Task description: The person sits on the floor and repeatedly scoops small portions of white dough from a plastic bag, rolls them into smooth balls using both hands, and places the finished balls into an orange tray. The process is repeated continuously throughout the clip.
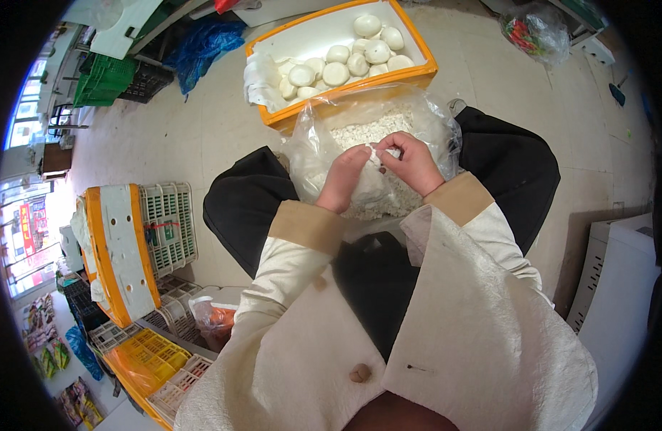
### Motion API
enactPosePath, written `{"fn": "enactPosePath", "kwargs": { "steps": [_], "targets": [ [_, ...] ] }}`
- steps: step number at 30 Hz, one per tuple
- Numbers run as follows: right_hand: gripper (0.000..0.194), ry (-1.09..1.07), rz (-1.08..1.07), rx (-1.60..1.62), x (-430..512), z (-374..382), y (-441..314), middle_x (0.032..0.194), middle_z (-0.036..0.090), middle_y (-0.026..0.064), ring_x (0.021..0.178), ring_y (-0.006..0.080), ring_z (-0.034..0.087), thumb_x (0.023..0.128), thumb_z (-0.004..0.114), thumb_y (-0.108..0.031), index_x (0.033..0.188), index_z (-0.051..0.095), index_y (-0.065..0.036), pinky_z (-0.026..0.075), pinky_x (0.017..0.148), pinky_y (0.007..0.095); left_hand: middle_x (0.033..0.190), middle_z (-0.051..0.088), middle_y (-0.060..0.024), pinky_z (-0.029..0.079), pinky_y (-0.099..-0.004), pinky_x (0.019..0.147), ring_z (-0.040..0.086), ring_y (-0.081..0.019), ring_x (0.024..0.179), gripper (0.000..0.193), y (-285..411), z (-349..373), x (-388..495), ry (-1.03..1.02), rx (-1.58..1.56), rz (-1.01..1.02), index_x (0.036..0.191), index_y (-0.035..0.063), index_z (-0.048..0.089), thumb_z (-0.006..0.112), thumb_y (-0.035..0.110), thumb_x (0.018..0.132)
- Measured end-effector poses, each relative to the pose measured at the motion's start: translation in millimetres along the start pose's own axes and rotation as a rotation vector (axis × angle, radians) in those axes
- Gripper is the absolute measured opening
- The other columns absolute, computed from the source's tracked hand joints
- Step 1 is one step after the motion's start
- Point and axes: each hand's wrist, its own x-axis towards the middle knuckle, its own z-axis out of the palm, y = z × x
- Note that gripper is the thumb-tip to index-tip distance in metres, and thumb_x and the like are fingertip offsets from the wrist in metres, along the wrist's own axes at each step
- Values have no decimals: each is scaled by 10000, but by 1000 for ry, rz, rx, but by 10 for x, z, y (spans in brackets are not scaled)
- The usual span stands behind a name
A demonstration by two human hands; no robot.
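Both hands meet over a large clear plastic bag that lies between my knees. White crumbly pieces fill much of the bag. My left hand and my right hand pinch a small white piece between their fingertips. Beyond the bag stands a foam box with an orange rim, lined in part with white cloth. Several round, smooth white pieces, of a food I cannot name for certain, are heaped in it.
To the left stand a white-and-orange foam box, a white plastic crate and a yellow crate. Green crates and a blue plastic bag are at the upper left. A white cabinet stands at the right.
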Motion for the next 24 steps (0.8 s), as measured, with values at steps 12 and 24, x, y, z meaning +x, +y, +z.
{"fn": "enactPosePath", "kwargs": {
  "steps": [12, 24],
  "targets": [
    [236, -90, 209, 300, 28, 35, 38, 921, 652, 43, 834, 104, 624, 850, 701, -108, 1048, 624, -3, 523, 694, 236, 888, 618, 10, 455, -226, 745, 547, -66, 798, 108, 20, 27, -11, 110, -91, 51, 1001, 77, 605, 613, 144, 918],
    [134, 192, 369, 445, 100, -104, 49, 836, 640, 11, 740, 81, 596, 838, 672, -89, 943, 631, -18, 487, 621, 219, 887, 634, -3, 461, -235, 765, 569, -71, 820, 81, 92, 14, -42, 62, -184, 10, 944, 68, 583, 631, 121, 905]
  ]
}}
